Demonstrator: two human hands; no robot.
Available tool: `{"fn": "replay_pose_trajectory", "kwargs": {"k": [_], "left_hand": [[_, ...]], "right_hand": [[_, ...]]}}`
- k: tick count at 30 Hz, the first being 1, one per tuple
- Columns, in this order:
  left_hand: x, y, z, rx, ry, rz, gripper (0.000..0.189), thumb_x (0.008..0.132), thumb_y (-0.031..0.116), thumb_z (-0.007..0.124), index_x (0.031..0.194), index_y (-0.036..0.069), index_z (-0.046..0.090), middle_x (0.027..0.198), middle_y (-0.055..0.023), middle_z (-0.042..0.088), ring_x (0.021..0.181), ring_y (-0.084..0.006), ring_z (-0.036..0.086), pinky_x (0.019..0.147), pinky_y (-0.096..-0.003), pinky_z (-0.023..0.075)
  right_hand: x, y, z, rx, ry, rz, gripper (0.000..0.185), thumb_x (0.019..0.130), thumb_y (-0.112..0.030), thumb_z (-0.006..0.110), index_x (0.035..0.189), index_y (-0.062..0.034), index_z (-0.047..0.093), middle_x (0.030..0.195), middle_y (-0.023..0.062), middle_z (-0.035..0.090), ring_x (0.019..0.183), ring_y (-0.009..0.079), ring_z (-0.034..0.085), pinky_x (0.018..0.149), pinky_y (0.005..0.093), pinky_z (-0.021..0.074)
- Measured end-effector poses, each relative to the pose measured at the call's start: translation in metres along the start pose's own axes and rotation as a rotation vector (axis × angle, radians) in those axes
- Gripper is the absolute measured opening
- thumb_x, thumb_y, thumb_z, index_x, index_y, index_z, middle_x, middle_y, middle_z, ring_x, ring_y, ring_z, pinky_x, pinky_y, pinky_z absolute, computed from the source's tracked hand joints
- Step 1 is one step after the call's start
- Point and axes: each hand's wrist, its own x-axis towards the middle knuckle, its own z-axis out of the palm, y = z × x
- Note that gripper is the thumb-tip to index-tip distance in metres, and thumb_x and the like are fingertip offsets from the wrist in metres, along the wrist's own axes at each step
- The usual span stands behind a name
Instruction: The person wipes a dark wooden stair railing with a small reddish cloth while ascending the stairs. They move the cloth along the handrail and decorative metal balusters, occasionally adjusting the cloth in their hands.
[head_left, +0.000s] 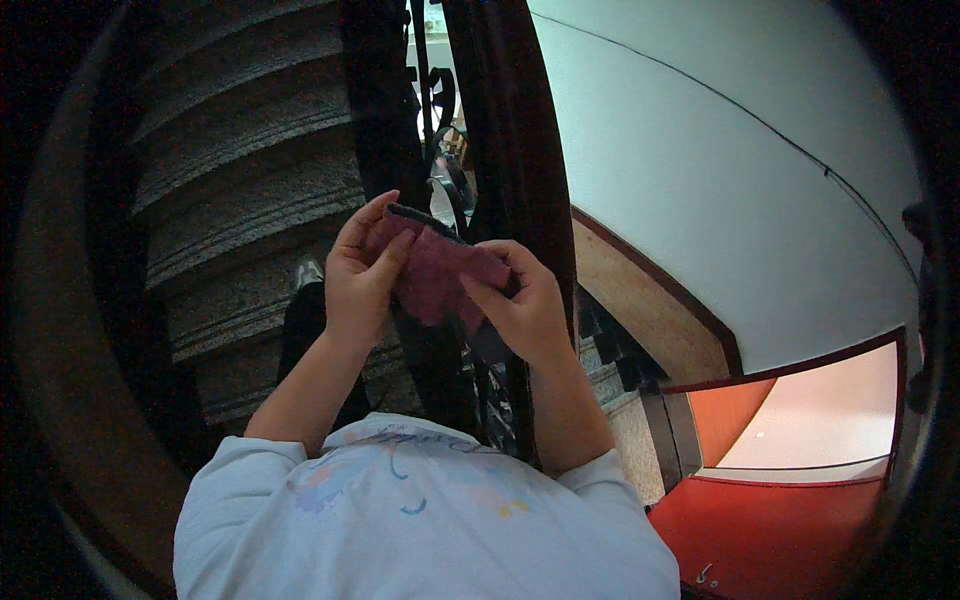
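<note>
A pink cloth (435, 281) with a dark grey edge or underside is stretched between my two hands, above the dark stair railing. My left hand (367, 274) pinches its upper left part, thumb on the pink face and fingers behind. On the other side, my right hand (517, 292) grips the right end between thumb and fingers. The lower part of the cloth hangs loose. Just beyond it runs the wide dark handrail (517, 150), with curled metal balusters (442, 97) beside it.
Stone stairs (247, 180) with ridged edges rise on the left, with a shoe (308, 271) on one step. A pale wall (720, 187) with a dark cable stands at the right. Below it are lower steps (604, 367) and a red door (772, 532) with a handle.
</note>
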Motion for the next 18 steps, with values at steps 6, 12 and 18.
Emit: {"fn": "replay_pose_trajectory", "kwargs": {"k": [6, 12, 18], "left_hand": [[-0.012, 0.010, 0.012, 0.255, 0.019, 0.183, 0.036, 0.090, -0.004, 0.073, 0.124, 0.003, 0.064, 0.106, -0.0047, 0.071, 0.097, -0.0113, 0.068, 0.088, -0.0264, 0.0547], [-0.027, 0.030, 0.044, 0.458, -0.144, 0.312, 0.030, 0.086, -0.005, 0.076, 0.113, 0.004, 0.067, 0.101, -0.0025, 0.069, 0.091, -0.0095, 0.065, 0.082, -0.0251, 0.0534], [-0.042, 0.050, 0.075, 0.496, -0.261, 0.314, 0.027, 0.086, -0.004, 0.077, 0.110, 0.004, 0.067, 0.102, -0.0027, 0.069, 0.091, -0.0103, 0.065, 0.081, -0.0260, 0.0537]], "right_hand": [[-0.018, -0.007, -0.028, -0.018, -0.238, 0.087, 0.037, 0.089, -0.025, 0.079, 0.116, -0.0024, 0.067, 0.102, 0.0084, 0.073, 0.091, 0.0181, 0.069, 0.084, 0.0364, 0.0555], [-0.042, -0.004, -0.055, 0.310, -0.126, 0.008, 0.026, 0.094, -0.015, 0.073, 0.115, -0.0020, 0.065, 0.102, 0.0042, 0.070, 0.092, 0.0148, 0.065, 0.084, 0.0321, 0.0541], [-0.076, -0.026, -0.075, 0.395, -0.063, 0.152, 0.019, 0.097, -0.012, 0.067, 0.113, -0.0024, 0.063, 0.101, 0.0025, 0.067, 0.091, 0.0115, 0.063, 0.083, 0.0287, 0.0531]]}}
